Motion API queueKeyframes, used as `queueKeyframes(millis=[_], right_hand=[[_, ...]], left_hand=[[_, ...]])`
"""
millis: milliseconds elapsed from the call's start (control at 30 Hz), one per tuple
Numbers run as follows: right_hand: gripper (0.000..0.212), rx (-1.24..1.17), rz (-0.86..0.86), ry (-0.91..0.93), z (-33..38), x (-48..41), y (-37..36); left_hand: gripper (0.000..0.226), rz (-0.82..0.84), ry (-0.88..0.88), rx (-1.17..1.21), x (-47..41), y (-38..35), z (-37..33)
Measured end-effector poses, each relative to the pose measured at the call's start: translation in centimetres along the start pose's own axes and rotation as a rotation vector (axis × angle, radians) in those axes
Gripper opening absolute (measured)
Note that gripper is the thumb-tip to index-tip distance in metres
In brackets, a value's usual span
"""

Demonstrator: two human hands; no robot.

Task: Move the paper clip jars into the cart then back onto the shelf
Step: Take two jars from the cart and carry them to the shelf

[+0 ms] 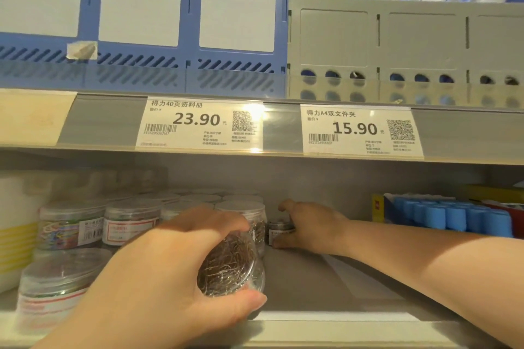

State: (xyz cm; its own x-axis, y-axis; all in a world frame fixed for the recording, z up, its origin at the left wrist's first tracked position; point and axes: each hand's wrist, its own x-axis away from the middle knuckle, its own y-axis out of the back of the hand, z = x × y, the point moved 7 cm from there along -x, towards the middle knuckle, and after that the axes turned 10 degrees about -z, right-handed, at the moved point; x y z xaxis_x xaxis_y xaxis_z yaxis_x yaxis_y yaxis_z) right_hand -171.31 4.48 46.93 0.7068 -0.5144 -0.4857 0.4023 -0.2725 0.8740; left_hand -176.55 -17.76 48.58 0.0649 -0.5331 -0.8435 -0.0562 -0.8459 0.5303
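Note:
My left hand [170,272] grips a clear jar of silver paper clips [231,266], tilted so its round end faces me, just above the front of the grey lower shelf [306,280]. Further back on that shelf, my right hand [309,227] holds a second, smaller-looking jar [279,231] that stands upright next to a row of similar clear jars [243,210]. Most of that second jar is hidden by my fingers.
Jars with coloured clips [71,224] and red-labelled jars [130,221] stand at the left, one more [54,283] at the front left. Blue-capped items [442,215] fill the right. Overhead is the upper shelf's price rail [198,122], with blue [141,22] and grey file racks [397,45].

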Motion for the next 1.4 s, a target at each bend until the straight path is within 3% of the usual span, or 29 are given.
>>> queueKeyframes(millis=[467, 767, 833, 933, 1033, 1233, 1400], right_hand=[[0.084, 0.040, 0.016, -0.013, 0.1, 1.2, 2.5], [0.034, -0.060, -0.166, 0.092, 2.5, 4.7, 7.3], [0.033, -0.074, -0.155, 0.078, 2.7, 5.1, 7.7], [0.036, -0.225, -0.070, 0.036, 3.0, 5.6, 7.8], [0.034, -0.551, 0.108, -0.014, 4.0, 6.0, 6.9], [0.064, -1.177, 0.681, -0.101, 6.1, 8.4, 5.0], [0.071, -1.426, 0.715, -0.133, 6.2, 8.9, 4.5]], left_hand=[[0.075, 0.066, 0.014, -0.048, 0.4, 0.1, -0.4], [0.071, 0.036, 0.001, 0.004, 0.4, 0.1, -0.6], [0.071, 0.024, -0.012, -0.001, 0.3, 0.1, -0.6], [0.071, 0.012, -0.041, -0.019, 0.1, 0.2, -0.8], [0.060, -0.079, -0.122, 0.023, -0.7, 1.3, -2.0], [0.060, -0.089, -0.167, 0.022, -2.2, 0.8, -3.6], [0.065, -0.051, -0.147, 0.090, -2.3, -0.4, -3.5]])
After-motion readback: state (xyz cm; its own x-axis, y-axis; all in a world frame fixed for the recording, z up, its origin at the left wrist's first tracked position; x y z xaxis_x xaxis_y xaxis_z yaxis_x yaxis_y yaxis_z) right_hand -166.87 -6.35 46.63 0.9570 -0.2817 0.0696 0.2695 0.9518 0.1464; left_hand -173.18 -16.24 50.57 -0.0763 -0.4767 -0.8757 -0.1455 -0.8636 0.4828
